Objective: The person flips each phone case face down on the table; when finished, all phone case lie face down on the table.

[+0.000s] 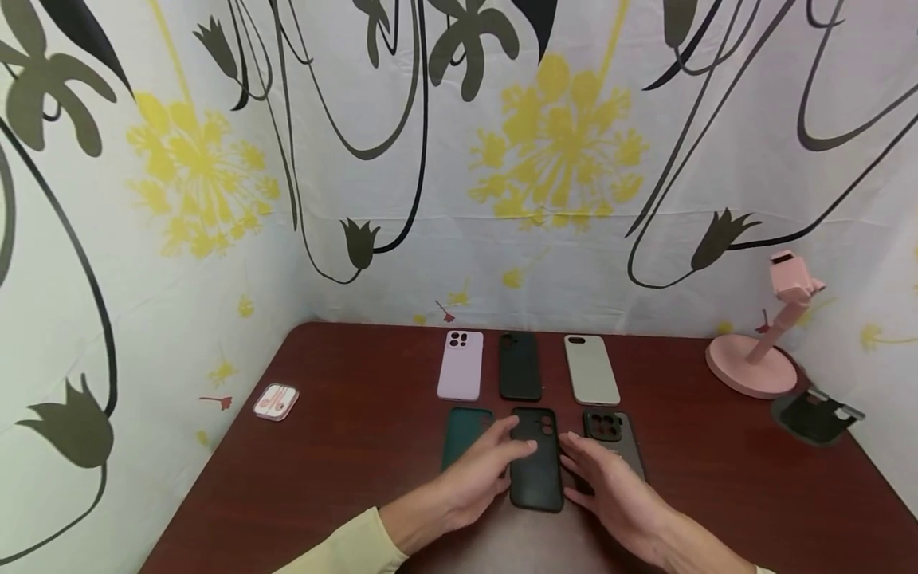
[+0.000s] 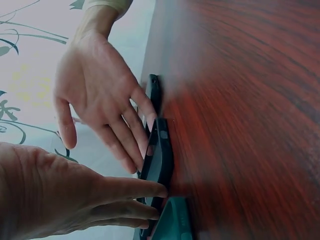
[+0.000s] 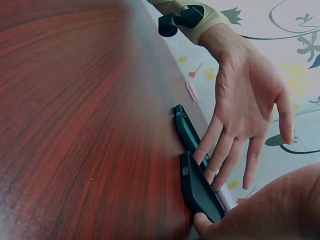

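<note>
On the dark red table (image 1: 344, 446), front row centre, we have the black phone case (image 1: 536, 466) flat between the teal case (image 1: 462, 434) and grey case (image 1: 617, 438). Left hand (image 1: 476, 478) and right hand (image 1: 610, 486) flank it, fingers straight, touching its edges, nothing gripped.
</note>
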{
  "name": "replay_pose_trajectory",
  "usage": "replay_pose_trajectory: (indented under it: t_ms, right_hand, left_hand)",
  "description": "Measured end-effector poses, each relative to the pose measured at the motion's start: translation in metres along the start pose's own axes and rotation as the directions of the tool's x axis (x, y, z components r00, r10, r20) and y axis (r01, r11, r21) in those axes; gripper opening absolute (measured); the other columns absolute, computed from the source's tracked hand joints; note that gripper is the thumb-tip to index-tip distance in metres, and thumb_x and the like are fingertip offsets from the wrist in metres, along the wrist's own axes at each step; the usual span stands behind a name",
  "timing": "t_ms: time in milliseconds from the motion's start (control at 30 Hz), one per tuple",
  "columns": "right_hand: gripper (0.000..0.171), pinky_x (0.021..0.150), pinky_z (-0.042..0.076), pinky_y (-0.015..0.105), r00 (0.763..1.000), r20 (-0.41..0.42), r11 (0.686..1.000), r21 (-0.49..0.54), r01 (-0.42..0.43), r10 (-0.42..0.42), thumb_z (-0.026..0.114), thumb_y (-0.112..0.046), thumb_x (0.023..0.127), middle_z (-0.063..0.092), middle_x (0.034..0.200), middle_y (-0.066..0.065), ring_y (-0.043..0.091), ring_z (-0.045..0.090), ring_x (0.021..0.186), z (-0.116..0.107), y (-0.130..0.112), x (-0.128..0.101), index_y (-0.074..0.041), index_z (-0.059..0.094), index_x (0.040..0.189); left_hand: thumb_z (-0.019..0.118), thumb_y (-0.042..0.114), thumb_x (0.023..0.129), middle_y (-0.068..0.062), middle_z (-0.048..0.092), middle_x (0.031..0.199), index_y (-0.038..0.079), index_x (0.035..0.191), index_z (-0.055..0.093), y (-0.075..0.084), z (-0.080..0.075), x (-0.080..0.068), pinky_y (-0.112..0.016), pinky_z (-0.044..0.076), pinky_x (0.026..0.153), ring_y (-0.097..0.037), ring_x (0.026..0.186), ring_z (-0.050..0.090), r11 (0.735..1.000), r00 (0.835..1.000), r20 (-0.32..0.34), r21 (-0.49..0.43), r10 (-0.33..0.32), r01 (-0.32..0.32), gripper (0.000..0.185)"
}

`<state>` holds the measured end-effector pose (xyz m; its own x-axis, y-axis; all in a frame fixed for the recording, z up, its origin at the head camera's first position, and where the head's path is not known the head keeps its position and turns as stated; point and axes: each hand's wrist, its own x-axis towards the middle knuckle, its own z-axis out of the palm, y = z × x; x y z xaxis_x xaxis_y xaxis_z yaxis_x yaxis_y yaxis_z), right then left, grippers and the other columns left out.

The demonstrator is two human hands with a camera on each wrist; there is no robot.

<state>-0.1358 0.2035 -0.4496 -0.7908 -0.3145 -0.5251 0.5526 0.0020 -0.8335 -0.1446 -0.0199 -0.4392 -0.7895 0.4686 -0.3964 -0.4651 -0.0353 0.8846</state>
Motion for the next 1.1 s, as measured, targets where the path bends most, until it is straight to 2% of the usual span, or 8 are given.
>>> replay_pose_trajectory:
  t_ms: [233, 400, 533, 767, 867, 1100]
  right_hand:
    - [0.095, 0.124, 0.036, 0.062, 1.000, -0.022, 1.000, -0.002, -0.010, 0.010, 0.045, -0.064, 0.106, 0.005, 0.176, 0.027, 0.051, 0.009, 0.162, 0.002, 0.000, -0.001, -0.004, 0.009, 0.170]
    - [0.094, 0.126, 0.032, 0.065, 1.000, -0.010, 0.999, -0.035, -0.017, 0.016, 0.041, -0.065, 0.107, 0.002, 0.176, 0.028, 0.053, 0.007, 0.161, 0.004, -0.004, -0.002, -0.004, 0.007, 0.170]
    - [0.094, 0.127, 0.029, 0.066, 1.000, -0.013, 0.999, -0.018, -0.028, 0.028, 0.040, -0.066, 0.107, 0.001, 0.176, 0.028, 0.054, 0.009, 0.160, 0.006, -0.007, -0.005, -0.005, 0.005, 0.170]
    - [0.095, 0.127, 0.024, 0.069, 0.999, -0.021, 1.000, -0.010, -0.025, 0.025, 0.039, -0.066, 0.107, -0.002, 0.176, 0.028, 0.054, 0.005, 0.161, 0.004, -0.009, -0.012, -0.006, 0.001, 0.171]
    - [0.095, 0.126, 0.024, 0.071, 1.000, -0.014, 1.000, -0.018, -0.021, 0.020, 0.038, -0.066, 0.107, -0.002, 0.176, 0.027, 0.054, 0.005, 0.161, 0.001, -0.009, -0.014, -0.007, 0.000, 0.171]
    - [0.092, 0.123, 0.035, 0.065, 1.000, 0.008, 1.000, -0.015, -0.011, 0.011, 0.041, -0.065, 0.107, -0.005, 0.177, 0.023, 0.052, 0.007, 0.162, -0.001, -0.008, -0.019, -0.012, 0.003, 0.171]
  left_hand:
    - [0.069, 0.041, 0.101, -0.024, 0.006, 0.177, 0.008, 0.169, 0.019, 0.001, 0.000, 0.002, -0.071, 0.017, 0.129, -0.052, 0.163, 0.005, 1.000, 1.000, -0.008, -0.014, -0.018, 0.018, 0.091]
    - [0.069, 0.040, 0.100, -0.024, 0.009, 0.176, 0.005, 0.168, 0.020, 0.001, 0.000, 0.003, -0.070, 0.016, 0.129, -0.053, 0.162, 0.003, 0.999, 1.000, -0.004, -0.032, -0.028, 0.028, 0.090]
    - [0.069, 0.038, 0.100, -0.026, 0.010, 0.176, 0.002, 0.167, 0.019, 0.000, 0.001, 0.005, -0.070, 0.016, 0.129, -0.052, 0.163, 0.003, 0.998, 1.000, -0.012, -0.059, -0.022, 0.021, 0.091]
    - [0.072, 0.036, 0.098, -0.029, 0.004, 0.173, 0.005, 0.167, 0.010, -0.003, 0.007, 0.007, -0.070, 0.022, 0.127, -0.050, 0.163, 0.008, 0.996, 0.997, -0.077, -0.081, -0.032, 0.026, 0.098]
    - [0.072, 0.036, 0.097, -0.029, 0.005, 0.173, 0.006, 0.166, 0.015, -0.003, 0.009, 0.007, -0.069, 0.026, 0.127, -0.049, 0.162, 0.013, 0.998, 0.995, -0.091, -0.063, -0.036, 0.030, 0.094]
    - [0.071, 0.040, 0.098, -0.025, 0.022, 0.169, 0.008, 0.160, 0.029, -0.001, 0.007, 0.004, -0.063, 0.032, 0.126, -0.046, 0.159, 0.025, 0.999, 0.996, -0.080, 0.020, -0.029, 0.031, 0.082]
